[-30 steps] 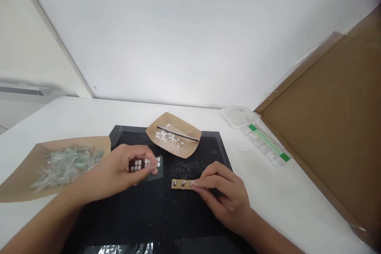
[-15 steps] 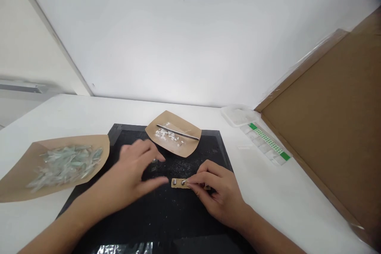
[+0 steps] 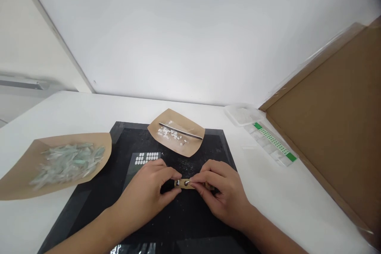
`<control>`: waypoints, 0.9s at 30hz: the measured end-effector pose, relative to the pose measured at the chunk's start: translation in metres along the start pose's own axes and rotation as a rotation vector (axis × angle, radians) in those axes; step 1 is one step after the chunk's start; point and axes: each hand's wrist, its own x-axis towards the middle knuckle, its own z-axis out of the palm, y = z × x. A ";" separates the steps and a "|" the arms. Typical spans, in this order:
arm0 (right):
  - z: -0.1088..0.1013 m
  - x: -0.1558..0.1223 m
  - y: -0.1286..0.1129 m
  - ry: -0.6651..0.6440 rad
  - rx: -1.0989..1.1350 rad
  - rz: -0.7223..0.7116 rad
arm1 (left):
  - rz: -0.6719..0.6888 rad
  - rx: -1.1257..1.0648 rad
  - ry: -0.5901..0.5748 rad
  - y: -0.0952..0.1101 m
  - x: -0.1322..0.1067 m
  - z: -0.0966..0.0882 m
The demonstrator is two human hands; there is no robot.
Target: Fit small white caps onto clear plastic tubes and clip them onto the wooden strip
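Observation:
A small brown strip with shiny metal studs lies on the black mat. My left hand pinches its left end with thumb and fingers curled. My right hand pinches its right end, fingers closed. A clear sheet with rows of white dots lies flat on the mat just behind my left hand. Behind the hands sits a brown paper tray with small white pieces and a thin metal rod.
A larger brown paper tray with several pale green clear slips lies at the left. At the right are a clear plastic lid, a green-edged compartment strip and a big cardboard panel. The table is white.
My left hand put the white-dot sheet down on the mat, then moved right and took the strip's left end. My right hand stayed on the strip.

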 end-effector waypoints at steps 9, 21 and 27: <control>0.002 0.000 -0.004 -0.026 -0.005 -0.038 | -0.058 -0.062 0.019 0.004 0.000 0.003; 0.014 0.007 -0.010 -0.014 0.026 -0.002 | 0.009 -0.098 0.016 0.002 -0.001 0.005; 0.015 0.007 -0.008 -0.037 0.029 0.006 | 0.018 -0.108 0.020 0.003 0.000 0.005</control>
